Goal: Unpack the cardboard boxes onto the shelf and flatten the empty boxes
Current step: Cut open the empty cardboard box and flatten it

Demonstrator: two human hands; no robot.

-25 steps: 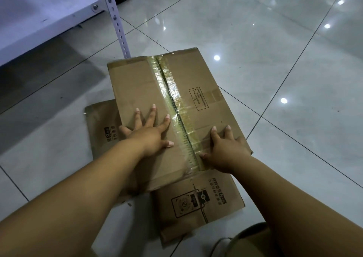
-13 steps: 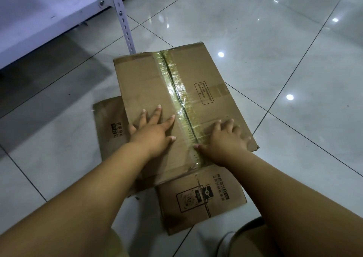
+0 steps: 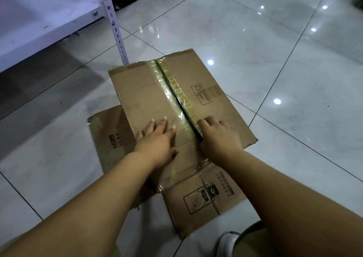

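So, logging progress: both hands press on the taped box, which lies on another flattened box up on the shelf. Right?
Not quite. In the head view both hands, left hand and right hand, press the taped box atop the flattened box, but on the floor, not the shelf.

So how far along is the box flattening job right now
Done: one flattened box already lies on the floor. In hand: a second taped box lies on top of it, the left hand pressing flat, the right hand at the split tape seam. Left: pressing it fully flat. The visible shelf shows no unpacked items, so I can't confirm that part.
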